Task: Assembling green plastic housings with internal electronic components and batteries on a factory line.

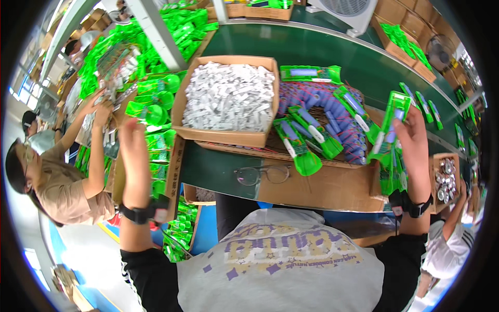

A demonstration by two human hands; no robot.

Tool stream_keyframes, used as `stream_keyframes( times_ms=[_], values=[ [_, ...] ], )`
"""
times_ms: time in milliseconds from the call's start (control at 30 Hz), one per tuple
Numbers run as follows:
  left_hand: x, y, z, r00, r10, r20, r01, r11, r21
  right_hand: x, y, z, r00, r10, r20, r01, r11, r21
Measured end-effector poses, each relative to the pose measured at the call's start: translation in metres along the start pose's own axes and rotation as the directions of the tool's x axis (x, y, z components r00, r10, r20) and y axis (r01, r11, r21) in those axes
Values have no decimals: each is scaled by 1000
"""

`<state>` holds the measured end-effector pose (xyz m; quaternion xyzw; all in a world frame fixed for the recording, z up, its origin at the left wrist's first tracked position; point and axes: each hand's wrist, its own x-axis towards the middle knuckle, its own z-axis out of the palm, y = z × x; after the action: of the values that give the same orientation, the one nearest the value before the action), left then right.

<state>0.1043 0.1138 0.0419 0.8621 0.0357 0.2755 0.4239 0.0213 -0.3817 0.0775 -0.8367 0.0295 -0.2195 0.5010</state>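
Note:
My right hand (414, 132) grips a green plastic housing (389, 127) with a blue cylindrical cell and a white piece in it, thumb against its face. More green housings (393, 174) stand in a carton beneath it. My left hand (133, 140) is raised beside a carton of green plastic shells (157, 143), fingers stretched out and nothing visible in them. Between my hands, several filled green housings (297, 145) lie over a carton of blue cells with thin wires (334, 117). An open box of small white plastic parts (228, 96) stands left of them.
Eyeglasses (262, 175) lie on the green table (208, 169) near a flat cardboard sheet (322, 187). A co-worker (67, 182) works at left beside a heap of green shells (182, 34). At right, another person reaches toward a box of round metal parts (446, 179). Finished-looking housings (423, 106) line the far right.

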Motion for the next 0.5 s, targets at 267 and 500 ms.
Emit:
stream_keyframes(
  times_ms=[267,500],
  values=[
    [-116,94,48,573,409,710,462,554,-693,-16,-88,169,621,-390,680,132,907,400],
    [-126,59,32,770,-60,636,575,498,-649,80,-50,242,578,-566,588,674,737,47]
  ],
)
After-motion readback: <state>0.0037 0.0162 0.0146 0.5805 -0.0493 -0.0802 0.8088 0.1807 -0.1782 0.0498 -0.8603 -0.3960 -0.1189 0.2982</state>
